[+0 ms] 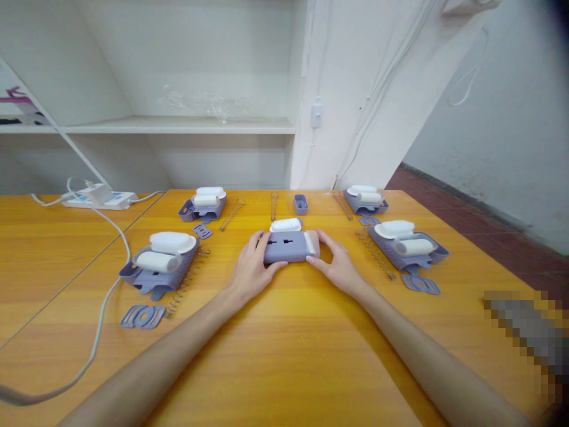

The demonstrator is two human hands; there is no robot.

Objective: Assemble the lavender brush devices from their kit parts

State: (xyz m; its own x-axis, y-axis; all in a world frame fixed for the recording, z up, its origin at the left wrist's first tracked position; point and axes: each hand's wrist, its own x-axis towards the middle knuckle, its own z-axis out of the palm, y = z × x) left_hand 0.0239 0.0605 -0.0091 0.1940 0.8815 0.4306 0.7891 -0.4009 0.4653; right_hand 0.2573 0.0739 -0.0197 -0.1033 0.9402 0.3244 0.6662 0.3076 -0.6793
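Observation:
In the middle of the table lies a purple plastic casing (291, 248) with cut-out slots in its top face. My left hand (254, 261) is closed round the casing's left end, thumb along the near side. At the other end, a whitish plastic piece (313, 242) sticks out of the casing, and my right hand (338, 261) pinches it between thumb and fingers. How deep this piece reaches inside is hidden. Just behind the casing rests a white oval part (285, 225). Farther back stand a small purple cup-like cap (301, 204) and a metal spring (274, 206).
Similar part sets lie around: a purple casing (166, 276) with white parts at left, others at far left (216, 209), far right and right (391, 249). Springs (376, 255) and flat purple plates (143, 316) lie beside them. A power strip (100, 198) trails a white cable (102, 308).

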